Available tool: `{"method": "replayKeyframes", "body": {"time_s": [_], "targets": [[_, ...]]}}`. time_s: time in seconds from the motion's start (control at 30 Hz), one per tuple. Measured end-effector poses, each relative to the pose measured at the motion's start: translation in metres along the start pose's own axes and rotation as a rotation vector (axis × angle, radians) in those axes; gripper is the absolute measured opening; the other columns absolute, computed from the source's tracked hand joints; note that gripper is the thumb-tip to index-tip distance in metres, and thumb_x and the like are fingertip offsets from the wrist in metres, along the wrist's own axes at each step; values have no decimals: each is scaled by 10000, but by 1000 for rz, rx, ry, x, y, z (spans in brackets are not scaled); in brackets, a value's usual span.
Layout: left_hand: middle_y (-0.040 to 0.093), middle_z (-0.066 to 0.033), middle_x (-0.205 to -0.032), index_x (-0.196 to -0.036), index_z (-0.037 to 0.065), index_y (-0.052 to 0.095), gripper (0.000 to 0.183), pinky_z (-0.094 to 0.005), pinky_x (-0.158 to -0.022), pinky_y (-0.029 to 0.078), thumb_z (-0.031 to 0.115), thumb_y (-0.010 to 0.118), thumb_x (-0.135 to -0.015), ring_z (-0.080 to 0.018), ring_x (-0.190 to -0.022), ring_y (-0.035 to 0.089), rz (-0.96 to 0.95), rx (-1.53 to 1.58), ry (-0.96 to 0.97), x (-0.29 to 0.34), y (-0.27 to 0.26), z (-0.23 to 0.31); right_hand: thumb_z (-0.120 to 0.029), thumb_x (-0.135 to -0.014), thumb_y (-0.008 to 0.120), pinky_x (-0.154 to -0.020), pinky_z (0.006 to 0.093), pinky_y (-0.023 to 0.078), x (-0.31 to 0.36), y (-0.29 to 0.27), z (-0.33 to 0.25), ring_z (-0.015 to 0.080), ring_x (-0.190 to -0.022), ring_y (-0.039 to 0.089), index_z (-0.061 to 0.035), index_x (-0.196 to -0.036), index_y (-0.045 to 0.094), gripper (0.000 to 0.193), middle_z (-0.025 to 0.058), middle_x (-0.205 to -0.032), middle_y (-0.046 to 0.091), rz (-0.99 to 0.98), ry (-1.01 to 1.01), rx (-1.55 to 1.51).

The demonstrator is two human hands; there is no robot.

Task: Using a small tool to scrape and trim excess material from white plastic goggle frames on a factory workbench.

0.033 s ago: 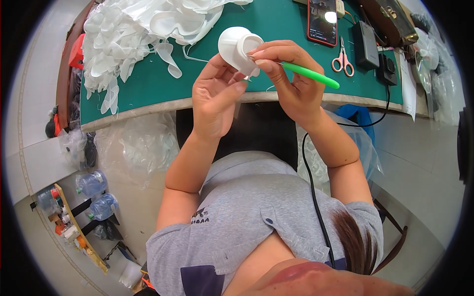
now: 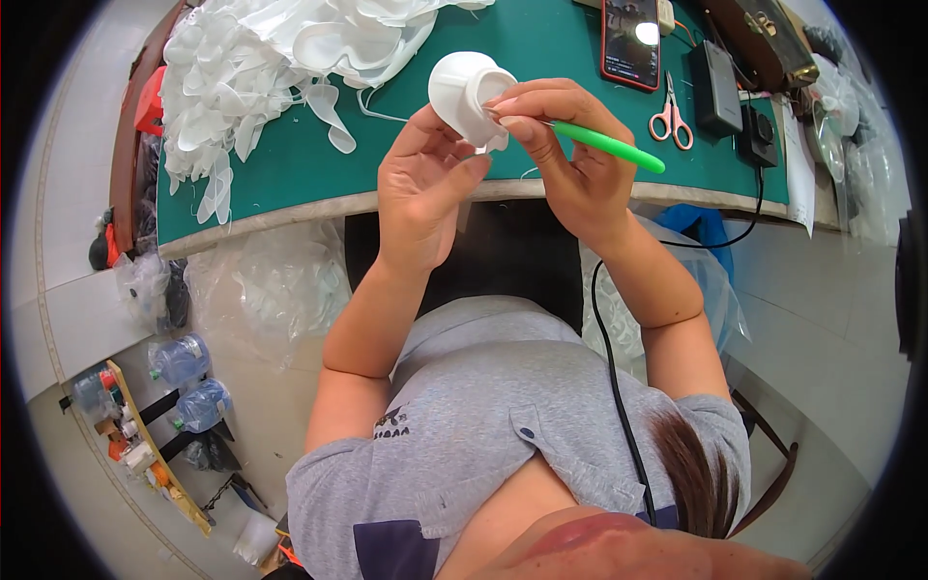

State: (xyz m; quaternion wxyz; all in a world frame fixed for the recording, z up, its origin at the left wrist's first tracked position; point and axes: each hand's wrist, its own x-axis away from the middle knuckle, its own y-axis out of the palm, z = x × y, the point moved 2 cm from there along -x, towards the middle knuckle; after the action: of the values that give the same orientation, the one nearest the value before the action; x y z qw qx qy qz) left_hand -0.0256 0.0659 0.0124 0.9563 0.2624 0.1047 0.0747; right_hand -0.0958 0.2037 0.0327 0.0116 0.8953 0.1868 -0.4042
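My left hand (image 2: 420,198) holds up a white, soft-looking cup-shaped piece (image 2: 456,85) with a round, rimmed opening, above the front edge of the green mat. Its fingers curl behind the piece, and the thumb reaches toward the lower rim. A slim tool with a bright green handle (image 2: 609,145) is pinched in my right hand (image 2: 585,164). The tool's thin metal front points into the opening; its tip is hidden by my fingers. My right fingertips touch the rim. A small white flap hangs under the rim.
A heap of white moulded pieces (image 2: 232,87) covers the left of the green mat (image 2: 541,39). Pink-handled scissors (image 2: 671,121), a phone (image 2: 631,43) and a black box (image 2: 715,87) lie at the right. A black cable (image 2: 604,329) runs past my right forearm.
The white piece has turned very slightly, and my left thumb has shifted a little to the right. My right hand and the green-handled tool look almost unmoved.
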Motion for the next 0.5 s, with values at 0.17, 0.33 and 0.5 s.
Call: {"method": "replayKeyframes", "body": {"time_s": [0.17,0.33,0.5], "targets": [[629,-78,-1074,-1185,-26,572,378,-301,-898,439,22,686,-828,-136,-1034,550,62,-270,104,-4,-4,-2,-77,-912,605,-777,273,503,3,-10,-6,172,-896,622,7,-983,649,119,96,-929,658,-43,276,-158],[670,-52,-937,-1080,-37,642,255,-232,-765,484,85,684,-860,-87,-828,601,-15,-284,-86,-6,1,13,-187,-958,548,-730,225,475,-12,-30,-4,106,-823,596,-2,-995,646,213,64,-880,642,63,332,-208],[673,-41,-883,-1002,-32,679,202,-219,-710,486,97,700,-848,-75,-789,599,-50,-288,-216,-1,6,21,-224,-926,604,-678,176,393,-2,-24,3,31,-779,511,-27,-914,631,199,-10,-821,599,-353,677,-217]]}}
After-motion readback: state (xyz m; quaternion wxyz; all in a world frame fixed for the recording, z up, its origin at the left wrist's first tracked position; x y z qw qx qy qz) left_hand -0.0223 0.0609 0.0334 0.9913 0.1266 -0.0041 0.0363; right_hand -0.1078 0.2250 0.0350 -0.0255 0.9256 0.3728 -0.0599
